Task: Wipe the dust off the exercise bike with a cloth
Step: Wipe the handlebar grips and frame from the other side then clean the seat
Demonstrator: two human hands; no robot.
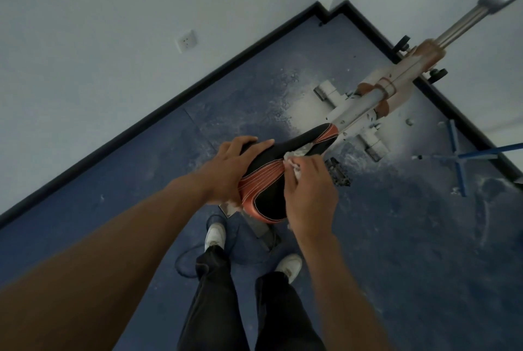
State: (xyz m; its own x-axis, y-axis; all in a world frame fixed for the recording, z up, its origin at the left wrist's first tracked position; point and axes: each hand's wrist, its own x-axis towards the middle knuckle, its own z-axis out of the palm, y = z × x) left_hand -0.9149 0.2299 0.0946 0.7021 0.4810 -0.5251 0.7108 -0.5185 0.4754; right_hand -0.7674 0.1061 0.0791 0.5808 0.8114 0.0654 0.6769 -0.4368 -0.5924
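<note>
The exercise bike's black and orange saddle is right below me. My left hand grips its left side, fingers curled over the top edge. A crumpled white cloth is bunched in my right hand, which presses it against the saddle's right edge. Beyond the saddle, the dusty white and orange frame runs up to the right toward a grey handlebar post.
White dust covers the blue floor around the bike's base. A blue metal stand lies at the right. White walls with black skirting close in behind, with a wall socket. My feet and a black cable are under the saddle.
</note>
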